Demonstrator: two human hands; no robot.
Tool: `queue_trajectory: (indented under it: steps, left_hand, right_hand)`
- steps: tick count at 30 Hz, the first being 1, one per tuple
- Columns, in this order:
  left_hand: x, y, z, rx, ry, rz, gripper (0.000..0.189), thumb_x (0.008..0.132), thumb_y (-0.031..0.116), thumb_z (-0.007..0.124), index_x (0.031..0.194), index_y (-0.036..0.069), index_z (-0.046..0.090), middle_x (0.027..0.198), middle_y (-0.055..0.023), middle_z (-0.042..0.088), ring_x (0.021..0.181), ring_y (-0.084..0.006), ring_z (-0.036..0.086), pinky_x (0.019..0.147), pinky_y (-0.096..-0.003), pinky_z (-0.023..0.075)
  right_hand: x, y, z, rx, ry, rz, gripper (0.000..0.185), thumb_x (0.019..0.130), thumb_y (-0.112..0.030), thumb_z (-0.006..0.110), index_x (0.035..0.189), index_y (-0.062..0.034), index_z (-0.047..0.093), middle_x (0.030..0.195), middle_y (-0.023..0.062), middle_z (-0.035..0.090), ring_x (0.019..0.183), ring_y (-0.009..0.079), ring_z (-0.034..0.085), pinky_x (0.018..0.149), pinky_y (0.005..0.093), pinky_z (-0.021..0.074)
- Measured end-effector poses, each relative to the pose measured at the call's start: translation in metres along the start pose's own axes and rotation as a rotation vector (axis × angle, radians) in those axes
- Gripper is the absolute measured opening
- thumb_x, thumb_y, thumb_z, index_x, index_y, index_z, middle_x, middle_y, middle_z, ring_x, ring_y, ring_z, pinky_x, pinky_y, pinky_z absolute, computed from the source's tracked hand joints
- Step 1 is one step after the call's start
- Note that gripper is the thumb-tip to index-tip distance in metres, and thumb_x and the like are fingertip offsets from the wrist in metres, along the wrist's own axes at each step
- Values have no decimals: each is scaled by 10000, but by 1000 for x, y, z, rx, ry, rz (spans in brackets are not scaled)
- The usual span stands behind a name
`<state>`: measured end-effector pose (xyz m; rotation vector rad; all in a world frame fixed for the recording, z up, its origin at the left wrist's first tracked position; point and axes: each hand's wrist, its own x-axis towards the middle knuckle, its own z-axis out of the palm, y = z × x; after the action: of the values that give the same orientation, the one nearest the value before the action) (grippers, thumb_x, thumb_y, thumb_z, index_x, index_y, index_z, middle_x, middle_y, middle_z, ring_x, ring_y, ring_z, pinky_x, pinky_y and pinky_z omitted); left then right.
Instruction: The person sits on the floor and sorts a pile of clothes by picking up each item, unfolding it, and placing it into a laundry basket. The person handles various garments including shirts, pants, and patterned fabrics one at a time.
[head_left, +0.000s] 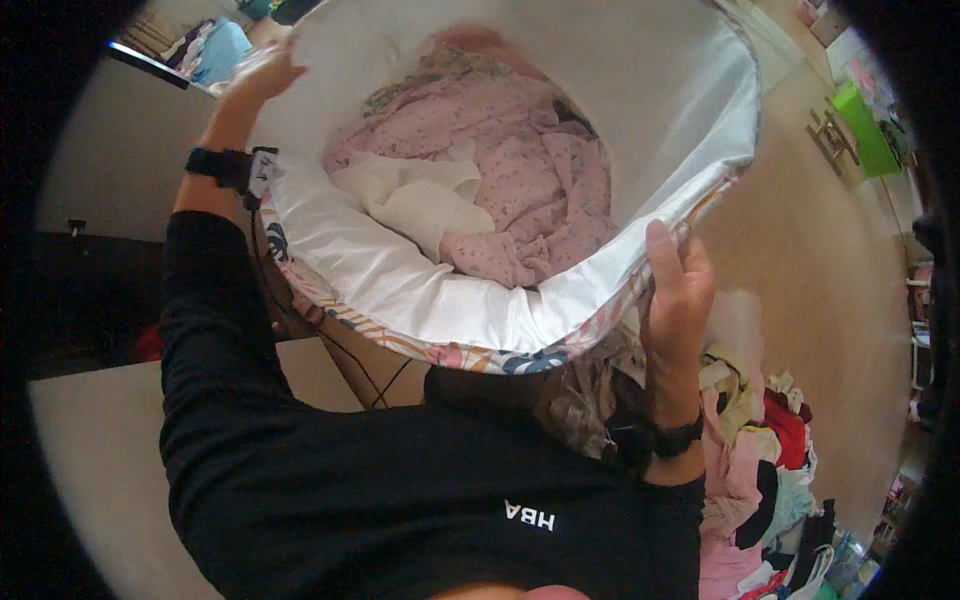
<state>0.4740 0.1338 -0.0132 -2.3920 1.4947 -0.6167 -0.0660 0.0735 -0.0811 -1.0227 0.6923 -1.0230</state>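
A round fabric laundry basket (420, 330) with a white lining and a colourful leaf print outside is tilted so that its mouth faces me. Inside lie a pink garment with small dark sprigs (540, 172), a cream cloth (420, 187) and a patterned beige-green cloth (427, 79). My right hand (679, 292) grips the near right rim, thumb over the lining and fingers around the outside. At the left rim, my left hand (262, 79) holds the basket, its fingers partly hidden. Both wrists wear black bands; a small device with a cable is on the left one.
A heap of mixed clothes (772, 457) lies on the floor at the right. Farther off stand a bright green container (866, 131) and a small wooden stool (832, 139). Blue and dark cloths (217, 49) are piled at the upper left. A black cable (360, 367) hangs below the basket.
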Motion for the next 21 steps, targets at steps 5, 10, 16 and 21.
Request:
queue_trajectory:
  steps: [5, 10, 16, 21]
  left_hand:
    - [-18, 149, 25, -86, -1054, 392, 994, 591, 589, 763, 1345, 60, 392, 1185, -167, 591, 1080, -301, 559, 886, -378, 462]
    - [-83, 183, 86, -220, -1182, 655, 753, 453, 742, 732, 800, 74, 733, 783, -23, 705, 741, -160, 647, 711, -315, 508]
    - [-44, 218, 26, -262, -1170, 598, 669, 565, 603, 728, 1000, 100, 652, 829, -58, 634, 757, -211, 616, 677, -351, 496]
    - [-3, 263, -88, -1208, -947, 493, 615, 850, 277, 621, 1383, 127, 354, 1313, -88, 482, 1081, -198, 535, 816, -383, 502]
  right_hand:
    - [-7, -8, 5, -84, -9, -17, 190, 912, -164, 580, 988, 10, 581, 872, 3, 583, 766, 69, 514, 706, 222, 419]
    - [-11, -5, -1, -315, 65, -2, 189, 882, -207, 620, 864, -21, 591, 741, -10, 554, 659, 65, 481, 589, 233, 400]
    - [-13, 14, -8, -544, -4, -56, 318, 841, -309, 646, 854, 6, 609, 708, 82, 623, 642, 130, 565, 592, 309, 453]
    - [-24, 18, -16, -217, -67, -1, 319, 851, -280, 639, 961, 17, 606, 808, 93, 650, 635, 146, 592, 576, 292, 479]
